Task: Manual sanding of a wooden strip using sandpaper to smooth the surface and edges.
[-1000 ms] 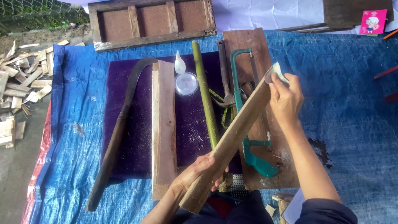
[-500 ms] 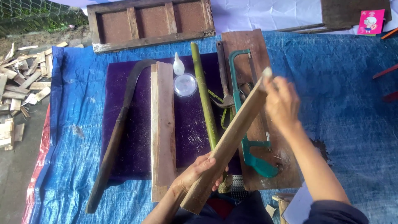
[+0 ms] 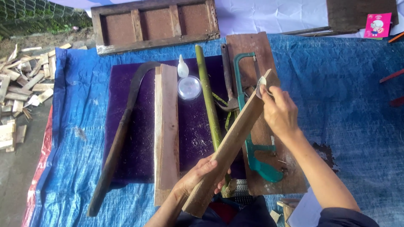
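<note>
Left hand [image 3: 198,178] grips near end of long pale wooden slat [image 3: 229,147], held slanted over purple cloth [image 3: 143,126]. Right hand [image 3: 280,111] pinches small sandpaper scrap [image 3: 261,81] on slat's far end, above green-framed hacksaw [image 3: 252,138].

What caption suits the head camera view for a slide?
Left hand holds a long pale wooden strip while right hand presses a small pale pad on its far end.
</note>
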